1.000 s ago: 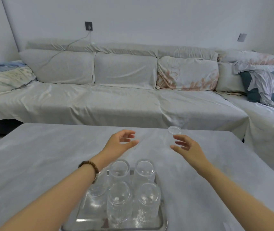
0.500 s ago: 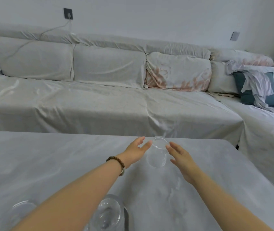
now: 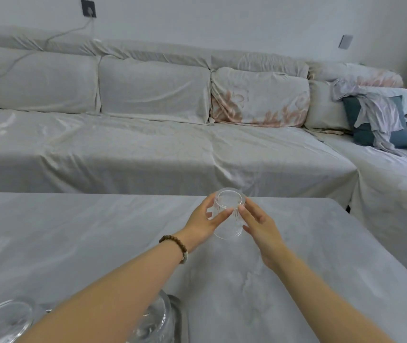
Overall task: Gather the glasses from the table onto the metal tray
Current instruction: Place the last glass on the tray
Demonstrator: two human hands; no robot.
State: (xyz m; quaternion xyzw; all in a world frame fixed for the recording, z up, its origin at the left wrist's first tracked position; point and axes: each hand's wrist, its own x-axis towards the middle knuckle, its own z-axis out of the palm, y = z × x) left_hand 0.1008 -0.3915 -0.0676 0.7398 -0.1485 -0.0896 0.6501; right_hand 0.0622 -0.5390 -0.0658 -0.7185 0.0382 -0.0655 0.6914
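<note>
Glass (image 3: 228, 216), upside down and empty, held between both hands' fingers (image 3: 222, 218).

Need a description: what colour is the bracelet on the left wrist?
Brown beads, head view.

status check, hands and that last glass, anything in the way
Left hand and right hand both on the glass, far side of table. Glass not on tray yet. Gathered glasses at bottom edge. Path back clear.
</note>
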